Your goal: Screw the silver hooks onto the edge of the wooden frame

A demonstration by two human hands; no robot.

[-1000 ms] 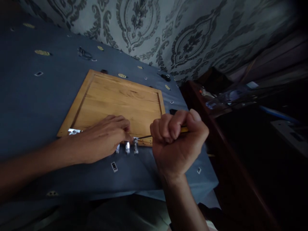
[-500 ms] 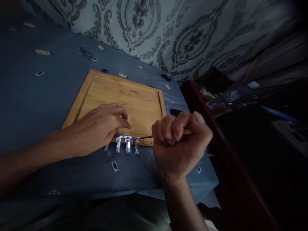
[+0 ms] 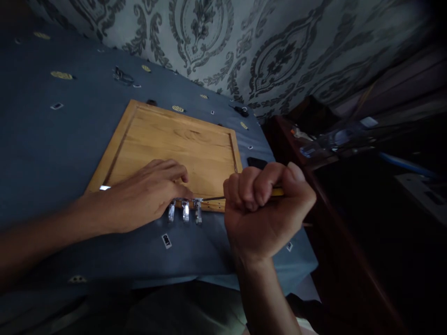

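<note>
A wooden panel (image 3: 181,139) with a raised rim lies on the blue cloth. Along its near edge, several shiny metal clips (image 3: 185,212) hang side by side. My left hand (image 3: 146,193) lies over the panel's near left part, its fingers loosely bent and apart, with a fingertip at the top of the clips; it covers some of them. My right hand (image 3: 267,209) is a fist around a screwdriver (image 3: 214,198) with a yellow handle. The thin shaft points left and its tip reaches the rightmost clip; the exact contact is too small to make out.
The blue tablecloth (image 3: 80,121) has printed patches. A dark flat object (image 3: 257,163) sits right of the panel, and a small black item (image 3: 240,110) lies farther back. Patterned fabric (image 3: 216,42) rises behind. At right stands a dark red wooden edge (image 3: 335,232) with clutter beyond.
My left hand has shifted slightly right, a fingertip now at the clips. A bright spot shows at the panel's left edge. My right fist has moved a little right with the screwdriver.
</note>
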